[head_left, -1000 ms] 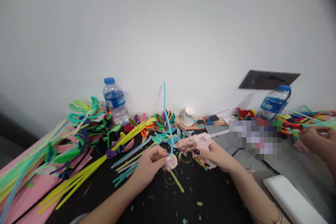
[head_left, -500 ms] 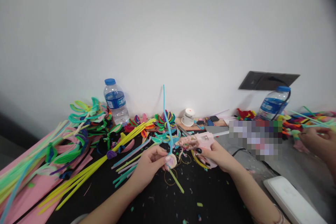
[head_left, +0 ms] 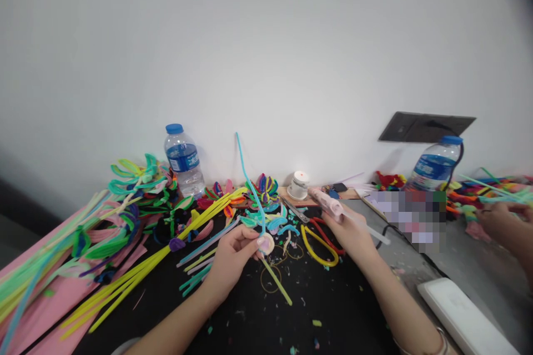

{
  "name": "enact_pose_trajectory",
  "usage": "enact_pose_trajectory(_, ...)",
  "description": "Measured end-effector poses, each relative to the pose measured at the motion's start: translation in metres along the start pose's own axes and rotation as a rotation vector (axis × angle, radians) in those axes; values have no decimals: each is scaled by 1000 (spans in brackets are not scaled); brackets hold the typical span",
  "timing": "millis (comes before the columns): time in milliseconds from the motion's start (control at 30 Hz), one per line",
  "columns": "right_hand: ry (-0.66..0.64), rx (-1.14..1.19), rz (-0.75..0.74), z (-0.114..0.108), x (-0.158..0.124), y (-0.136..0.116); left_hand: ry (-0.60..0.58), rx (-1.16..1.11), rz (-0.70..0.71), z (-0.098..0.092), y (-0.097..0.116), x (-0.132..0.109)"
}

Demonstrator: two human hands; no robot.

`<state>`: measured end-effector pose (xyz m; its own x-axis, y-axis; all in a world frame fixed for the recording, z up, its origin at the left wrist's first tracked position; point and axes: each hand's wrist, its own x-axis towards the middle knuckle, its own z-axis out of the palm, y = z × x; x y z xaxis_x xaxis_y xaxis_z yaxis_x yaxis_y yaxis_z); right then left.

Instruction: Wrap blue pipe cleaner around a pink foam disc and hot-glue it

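Note:
My left hand is closed, thumb and fingers pinching a small round cream-and-lilac disc. A light blue pipe cleaner rises from the disc, leaning left against the wall behind. My right hand is wrapped around a pink hot glue gun, its nozzle end pointing away towards the white round container. A clear glue stick sticks out of its back. Below the disc lies a yellow-green pipe cleaner. Scissors with red and yellow handles rest on the black table beside my right hand.
Pipe-cleaner flowers and bundles of yellow pipe cleaners crowd the left side. Water bottles stand near the wall. On the right are a phone-like blurred panel, a white power strip and another person's hand.
The glue gun has moved away from the disc, to the right and back, turning its nozzle away. My left hand shifted slightly left, and the blue pipe cleaner now leans further left.

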<state>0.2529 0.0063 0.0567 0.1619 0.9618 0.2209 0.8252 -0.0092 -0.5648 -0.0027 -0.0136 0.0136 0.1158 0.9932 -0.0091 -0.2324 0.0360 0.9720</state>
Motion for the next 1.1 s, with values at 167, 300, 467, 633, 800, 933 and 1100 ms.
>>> enact_pose_trajectory(167, 11, -273, 131, -7, 2, 13, -17, 10, 22, -2, -1, 0)
enact_pose_trajectory(300, -7, -372, 222, -7, 5, 28, -20, 4, 28, -2, -1, 0)
enact_pose_trajectory(467, -20, -486, 209, 0, 15, 55, -30, 4, 27, -1, -1, -1)
enact_pose_trajectory(633, 37, -633, 181, 3, 15, 62, -73, 13, 31, -2, -2, -1)
enact_pose_trajectory(800, 260, -386, -17, -1, 10, 32, -135, 20, 3, -1, -2, -3)
enact_pose_trajectory(933, 6, 309, -272, 14, -5, -9, -230, 68, -62, 5, 2, -6)
enact_pose_trajectory(1100, -503, 853, -178, 40, -32, -40, -375, 133, -143, 9, 1, -11)
